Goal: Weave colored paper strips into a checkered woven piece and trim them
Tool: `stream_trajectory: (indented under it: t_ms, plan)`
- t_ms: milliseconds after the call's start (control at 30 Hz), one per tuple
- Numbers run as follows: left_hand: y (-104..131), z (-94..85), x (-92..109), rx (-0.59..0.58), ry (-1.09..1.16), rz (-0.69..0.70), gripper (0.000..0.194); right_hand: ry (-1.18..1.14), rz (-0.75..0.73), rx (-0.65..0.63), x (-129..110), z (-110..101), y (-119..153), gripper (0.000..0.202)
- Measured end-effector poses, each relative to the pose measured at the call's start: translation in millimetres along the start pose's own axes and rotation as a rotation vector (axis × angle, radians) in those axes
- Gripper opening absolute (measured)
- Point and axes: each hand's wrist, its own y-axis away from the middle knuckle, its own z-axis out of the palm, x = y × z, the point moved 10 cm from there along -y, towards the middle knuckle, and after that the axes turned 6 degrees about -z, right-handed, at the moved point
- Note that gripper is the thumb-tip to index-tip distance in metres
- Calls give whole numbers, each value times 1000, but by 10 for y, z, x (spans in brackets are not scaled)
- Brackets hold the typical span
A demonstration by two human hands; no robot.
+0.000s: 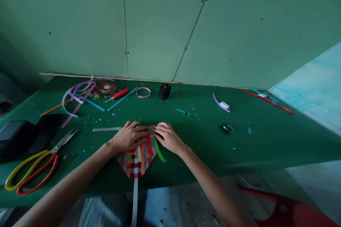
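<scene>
A multicoloured woven piece of flat strips [130,165] lies at the table's near edge, tapering to a point towards me. My left hand [128,137] rests on its upper left with the fingers stretched out flat across the weave. At the upper right edge, my right hand [168,137] has its fingers bent and pressed together on the piece. A loose green strip [160,150] sticks out below the right fingers. One pale strip [105,129] extends left from the weave, and another long pale strip [135,198] hangs over the table edge. The hands cover the top of the weave.
Large scissors with yellow and red handles [54,152] lie left, beside a black case [18,136]. Farther back are curled strips [77,92], a red-handled cutter [120,94], a pink ring [143,92] and a black spool [164,91]. A dark oval object [227,128] sits right.
</scene>
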Motion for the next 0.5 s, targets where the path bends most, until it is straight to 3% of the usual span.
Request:
stream_trajectory:
  t_ms: [267,500]
  plan:
    - [2,-17,20,11,-4,6,40,126,-56,-81,-143,-8,-21,31]
    - [7,-19,14,10,-8,1,42,120,-19,-166,-179,-2,47,52]
